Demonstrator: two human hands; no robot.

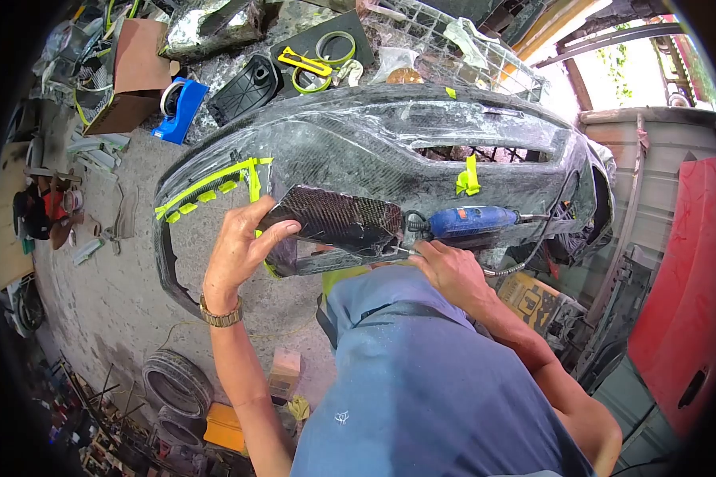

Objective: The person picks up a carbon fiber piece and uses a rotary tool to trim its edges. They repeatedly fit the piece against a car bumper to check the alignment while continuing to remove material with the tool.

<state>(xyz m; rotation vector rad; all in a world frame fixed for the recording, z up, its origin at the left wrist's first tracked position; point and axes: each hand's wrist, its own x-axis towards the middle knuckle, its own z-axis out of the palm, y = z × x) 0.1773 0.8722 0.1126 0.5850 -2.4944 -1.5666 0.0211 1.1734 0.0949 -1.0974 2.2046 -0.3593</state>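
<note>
My left hand [243, 242] is closed on the left end of a dark woven carbon fibre panel [338, 219], thumb on top. At the panel's right end, my right hand [452, 272] pinches the slim handpiece of a flexible shaft [501, 272]; its thin metal tip points at the panel's edge, and most of the handpiece is hidden by the fingers. Just above that hand, a blue rotary tool [471, 221] lies on a dusty grey car bumper [326, 151]. Yellow-green tape [211, 187] lines the bumper's left opening, and another tape piece [468, 176] sticks near the vent.
Beyond the bumper lie a yellow cutter [304, 62], tape rolls [336, 48], a blue tape dispenser [180, 110] and a cardboard box [127, 75]. Tyres [177, 381] stand lower left. A red car panel [684, 294] leans right. Another person [48, 207] is far left.
</note>
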